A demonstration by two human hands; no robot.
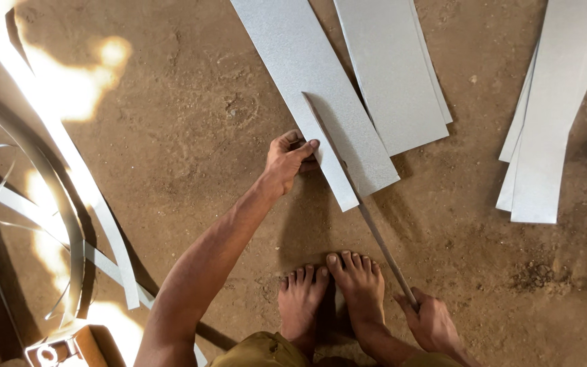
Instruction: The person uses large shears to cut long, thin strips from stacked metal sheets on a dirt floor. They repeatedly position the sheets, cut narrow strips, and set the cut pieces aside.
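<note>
Your left hand [292, 160] pinches the grey metal sheet [321, 95] edge on the dirt floor [191, 129]; right hand [433, 323] grips a long straightedge [361, 204]. Keep it flush w/ the edge.

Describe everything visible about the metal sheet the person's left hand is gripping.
The metal sheet is a long, flat, pale grey strip with a matte, galvanised look, lying diagonally on the dirt floor. Its far end leaves the frame at the top. The left hand grips its left edge near the near end. A long thin rod-like tool, held by the right hand, runs across it, where a narrow sliver looks partly separated.
</note>
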